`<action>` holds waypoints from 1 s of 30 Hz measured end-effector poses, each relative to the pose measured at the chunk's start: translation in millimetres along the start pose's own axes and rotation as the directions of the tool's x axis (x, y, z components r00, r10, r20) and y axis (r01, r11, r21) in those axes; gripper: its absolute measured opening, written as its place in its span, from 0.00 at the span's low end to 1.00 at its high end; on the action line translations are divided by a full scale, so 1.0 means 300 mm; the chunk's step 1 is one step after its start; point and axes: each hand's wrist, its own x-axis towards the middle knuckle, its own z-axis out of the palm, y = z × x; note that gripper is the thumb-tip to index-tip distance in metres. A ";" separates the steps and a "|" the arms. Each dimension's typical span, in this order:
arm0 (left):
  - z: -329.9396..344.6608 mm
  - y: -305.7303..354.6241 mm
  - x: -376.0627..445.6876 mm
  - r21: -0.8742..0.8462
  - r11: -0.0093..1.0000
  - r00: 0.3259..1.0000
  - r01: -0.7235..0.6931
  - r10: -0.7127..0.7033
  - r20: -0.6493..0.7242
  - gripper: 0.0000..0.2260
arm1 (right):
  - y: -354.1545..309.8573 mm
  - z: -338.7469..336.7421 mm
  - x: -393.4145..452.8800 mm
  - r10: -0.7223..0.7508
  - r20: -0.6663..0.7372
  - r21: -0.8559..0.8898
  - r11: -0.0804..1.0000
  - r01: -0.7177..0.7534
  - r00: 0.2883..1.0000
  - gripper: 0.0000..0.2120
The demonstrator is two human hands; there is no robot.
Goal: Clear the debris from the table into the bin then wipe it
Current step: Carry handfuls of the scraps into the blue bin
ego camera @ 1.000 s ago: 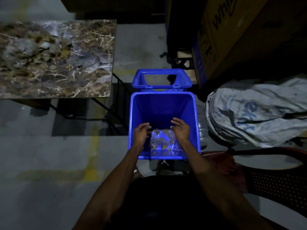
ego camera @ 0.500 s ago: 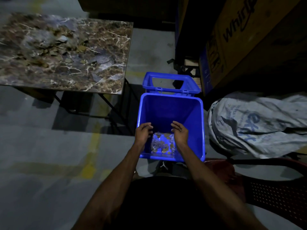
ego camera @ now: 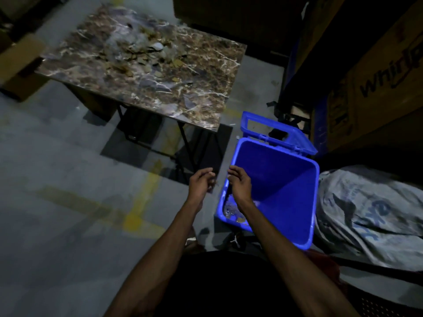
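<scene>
A blue bin (ego camera: 295,202) stands open on the floor, its lid (ego camera: 278,133) flipped back, with scraps (ego camera: 232,212) lying at its bottom. My right hand (ego camera: 239,184) hovers over the bin's left rim, fingers loosely curled, holding nothing. My left hand (ego camera: 201,183) is just left of the bin above the floor, also empty with fingers apart. The marble-patterned table (ego camera: 201,88) stands up and to the left, with a pile of brown and grey debris (ego camera: 139,56) on its top.
Large cardboard boxes (ego camera: 377,83) rise right of the bin. A grey printed sack (ego camera: 370,211) lies against the bin's right side. A smaller box (ego camera: 20,62) sits at far left. The grey floor (ego camera: 68,202) carries yellow paint marks.
Both hands have lifted out of the bin and shifted left, leaving the scraps inside. The view has swung left, bringing more of the table in.
</scene>
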 end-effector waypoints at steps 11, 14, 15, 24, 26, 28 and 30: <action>-0.383 0.145 0.015 -0.162 0.980 0.967 -0.114 0.073 -0.243 0.09 | -0.127 0.461 -0.051 -0.160 0.314 -0.154 0.964 0.216 0.936 0.15; -0.444 0.182 0.030 -0.187 0.973 0.950 -0.138 0.077 -0.301 0.09 | -0.134 0.533 -0.035 -0.158 0.380 -0.167 0.957 0.235 0.912 0.15; -0.465 0.194 0.040 -0.191 0.971 0.944 -0.146 0.079 -0.320 0.09 | -0.132 0.556 -0.026 -0.155 0.396 -0.175 0.955 0.240 0.905 0.15; -0.585 0.353 0.225 -0.130 0.977 0.898 -0.168 0.097 -0.429 0.09 | -0.163 0.800 0.177 -0.107 0.511 -0.184 0.956 0.230 0.853 0.14; -0.595 0.417 0.301 -0.101 0.982 0.886 -0.161 0.099 -0.453 0.09 | -0.193 0.863 0.265 -0.076 0.522 -0.177 0.965 0.195 0.850 0.14; -0.587 0.495 0.372 -0.075 0.984 0.882 -0.161 0.109 -0.459 0.09 | -0.223 0.920 0.351 -0.052 0.510 -0.160 0.975 0.154 0.859 0.14; -0.567 0.573 0.436 -0.043 0.987 0.883 -0.156 0.120 -0.453 0.09 | -0.266 0.963 0.418 -0.037 0.499 -0.158 0.978 0.133 0.866 0.13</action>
